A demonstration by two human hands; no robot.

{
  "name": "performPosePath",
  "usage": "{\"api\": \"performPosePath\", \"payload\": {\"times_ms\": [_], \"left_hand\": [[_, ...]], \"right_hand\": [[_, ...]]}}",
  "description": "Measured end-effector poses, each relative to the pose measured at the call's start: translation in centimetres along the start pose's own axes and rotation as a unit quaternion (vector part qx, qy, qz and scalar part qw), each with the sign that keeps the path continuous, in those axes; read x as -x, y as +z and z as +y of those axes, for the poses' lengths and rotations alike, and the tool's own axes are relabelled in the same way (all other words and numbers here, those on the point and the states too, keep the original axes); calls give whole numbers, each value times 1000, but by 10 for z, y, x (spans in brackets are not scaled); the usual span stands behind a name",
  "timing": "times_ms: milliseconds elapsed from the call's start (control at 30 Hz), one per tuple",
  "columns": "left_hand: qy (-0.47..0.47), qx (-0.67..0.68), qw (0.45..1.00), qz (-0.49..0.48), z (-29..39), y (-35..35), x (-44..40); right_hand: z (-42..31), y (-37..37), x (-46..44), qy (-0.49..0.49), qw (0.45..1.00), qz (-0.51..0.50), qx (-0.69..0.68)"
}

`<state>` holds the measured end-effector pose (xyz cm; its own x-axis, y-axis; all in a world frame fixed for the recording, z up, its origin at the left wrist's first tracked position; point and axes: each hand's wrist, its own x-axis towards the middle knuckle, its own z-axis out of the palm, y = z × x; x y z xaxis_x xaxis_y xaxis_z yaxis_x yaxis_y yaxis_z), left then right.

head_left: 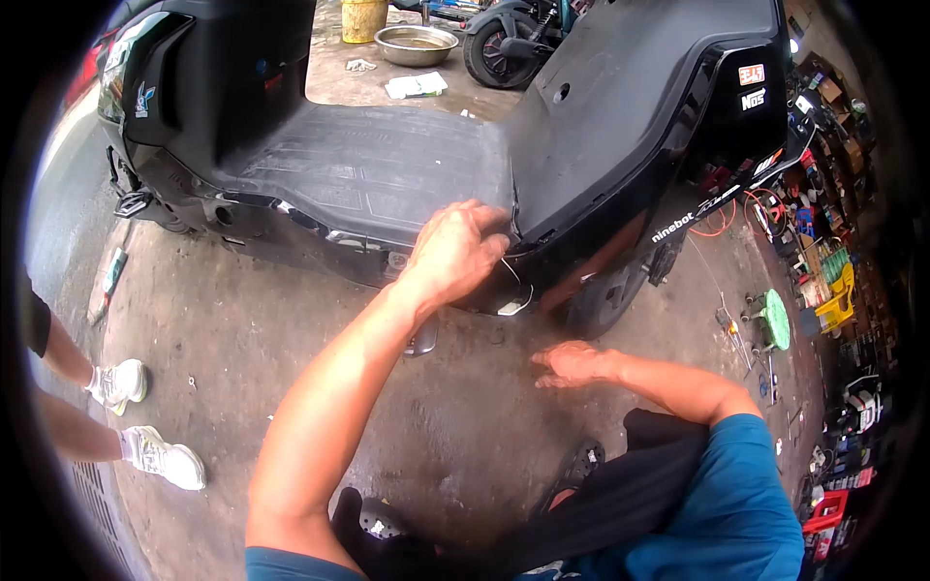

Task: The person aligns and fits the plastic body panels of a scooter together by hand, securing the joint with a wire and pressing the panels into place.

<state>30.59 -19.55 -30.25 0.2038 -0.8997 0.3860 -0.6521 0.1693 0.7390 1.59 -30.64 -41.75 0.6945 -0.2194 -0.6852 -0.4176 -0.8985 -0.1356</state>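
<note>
A black scooter point(668, 155) stands across the upper part of the view. My left hand point(455, 252) rests at the rear edge of its grey footboard mat point(358, 165), beside the seam with the body panel. Its fingers are bent and pressed together, and what they hold, if anything, is hidden. A thin white cable point(523, 290) hangs from the panel just right of that hand. Lower right, my right hand point(570, 365) is over the floor below the rear wheel point(610, 300), its fingers apart and nothing in them.
At the left a person's legs in white shoes point(167, 458) stand on the floor. A metal basin point(417, 45) and yellow bucket point(364, 19) are behind the scooter. On the right are a green stool point(776, 320), scattered tools and a yellow chair point(836, 298).
</note>
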Motion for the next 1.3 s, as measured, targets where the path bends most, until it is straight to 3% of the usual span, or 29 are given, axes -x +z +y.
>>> {"api": "performPosePath", "payload": {"times_ms": [67, 200, 300, 333, 467, 667, 800, 867, 967, 1067, 1167, 1300], "left_hand": [[-37, 59, 998, -5, 1, -2, -2], [-30, 34, 989, 140, 6, 9, -4], [-88, 75, 991, 61, 17, 6, -3], [-83, 33, 995, -36, 16, 6, -5], [-95, 109, 990, -4, 17, -2, -3], [-2, -58, 997, 57, 28, 20, 7], [69, -109, 988, 85, 28, 24, -5], [34, -62, 996, 45, 29, 16, -13], [26, -59, 998, 24, 32, 5, -21], [32, -60, 998, -4, 26, 5, -26], [45, -85, 995, -24, 27, 0, -32], [85, -173, 980, -49, 40, -3, -42]], "right_hand": [[4, -1, 2, -3, 999, 34, -24], [12, 8, -2, 9, 998, 41, -52], [3, 7, 4, 18, 999, 13, -44], [4, 10, 3, 13, 999, 5, -42], [4, 17, 2, -4, 1000, -8, -25], [4, -19, 17, 55, 990, 34, -127], [17, -30, 24, 55, 957, 163, -235], [8, -40, 32, 47, 926, 233, -294], [6, -52, 38, 30, 898, 271, -346], [3, -68, 41, 18, 886, 222, -406], [-9, -56, 34, -27, 814, 341, -469], [-9, -54, 25, -11, 792, 353, -497]]}}
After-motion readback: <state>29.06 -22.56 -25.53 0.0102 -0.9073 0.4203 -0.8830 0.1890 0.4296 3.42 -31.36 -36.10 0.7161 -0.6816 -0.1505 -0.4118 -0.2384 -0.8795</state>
